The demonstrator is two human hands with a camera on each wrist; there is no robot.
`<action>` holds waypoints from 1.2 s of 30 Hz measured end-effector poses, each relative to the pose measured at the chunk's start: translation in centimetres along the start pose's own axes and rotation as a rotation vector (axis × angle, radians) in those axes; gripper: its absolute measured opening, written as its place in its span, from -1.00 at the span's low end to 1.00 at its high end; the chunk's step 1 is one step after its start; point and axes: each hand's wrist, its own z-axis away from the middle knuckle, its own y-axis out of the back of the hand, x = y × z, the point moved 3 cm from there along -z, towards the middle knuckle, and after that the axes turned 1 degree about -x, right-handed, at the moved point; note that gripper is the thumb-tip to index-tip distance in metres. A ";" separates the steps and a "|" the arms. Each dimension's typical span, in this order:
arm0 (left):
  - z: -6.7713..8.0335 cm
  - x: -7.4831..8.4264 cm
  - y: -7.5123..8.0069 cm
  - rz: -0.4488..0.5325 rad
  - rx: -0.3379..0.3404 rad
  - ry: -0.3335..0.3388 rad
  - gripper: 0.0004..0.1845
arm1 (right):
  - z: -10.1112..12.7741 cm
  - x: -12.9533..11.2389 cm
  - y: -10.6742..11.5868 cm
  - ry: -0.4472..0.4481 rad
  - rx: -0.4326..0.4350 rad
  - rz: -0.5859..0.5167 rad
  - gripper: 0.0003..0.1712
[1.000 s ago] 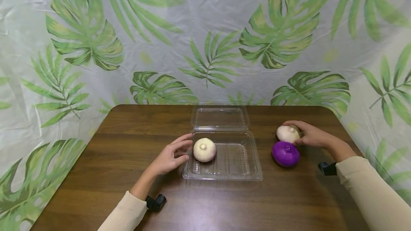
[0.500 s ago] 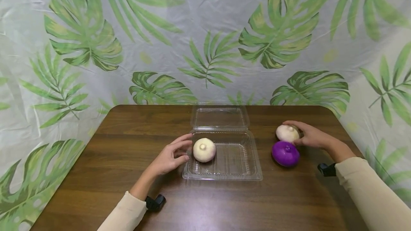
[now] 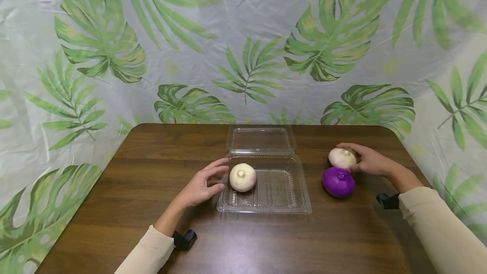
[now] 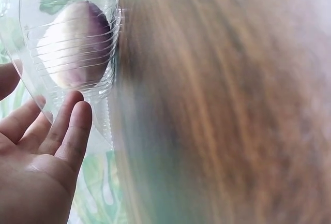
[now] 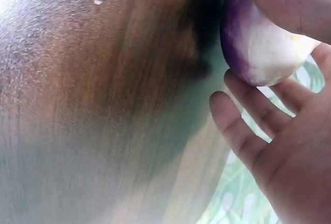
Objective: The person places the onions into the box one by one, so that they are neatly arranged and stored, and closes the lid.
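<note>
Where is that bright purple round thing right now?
In the head view, the purple turnip lies on the table's right side, just in front of the white turnip that the right hand holds.

Left hand [image 3: 201, 187] beside clear container [image 3: 279, 204], right hand [image 3: 370, 160] gripping white turnip [image 3: 341, 158]

Turnip [image 3: 242, 177] in tray [image 3: 283, 206], prob. left

Purple turnip [image 3: 338, 182], cream turnips [image 3: 242, 177], brown table [image 3: 152, 168], green-leafed backdrop [image 3: 243, 41].
</note>
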 end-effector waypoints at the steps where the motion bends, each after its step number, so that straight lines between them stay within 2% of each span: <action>1: 0.0 0.0 0.0 0.003 -0.001 -0.001 -0.44 | 0.1 0.0 0.2 -0.004 0.004 -0.011 -0.09; 5: 0.0 0.0 0.0 0.011 -0.001 0.002 -0.44 | 0.4 -0.2 1.0 -0.019 0.023 -0.047 -0.06; 20: 0.0 0.1 -0.1 0.010 -0.004 0.012 -0.44 | 1.7 0.2 2.8 -0.022 0.099 0.008 -0.08; 28: -0.1 -0.2 -0.1 0.011 -0.004 -0.003 -0.45 | 3.4 -0.3 4.0 -0.016 0.162 -0.015 -0.08; 36: 0.0 -0.1 0.0 0.010 0.002 -0.016 -0.45 | 4.2 -0.4 4.6 -0.021 0.145 -0.039 -0.10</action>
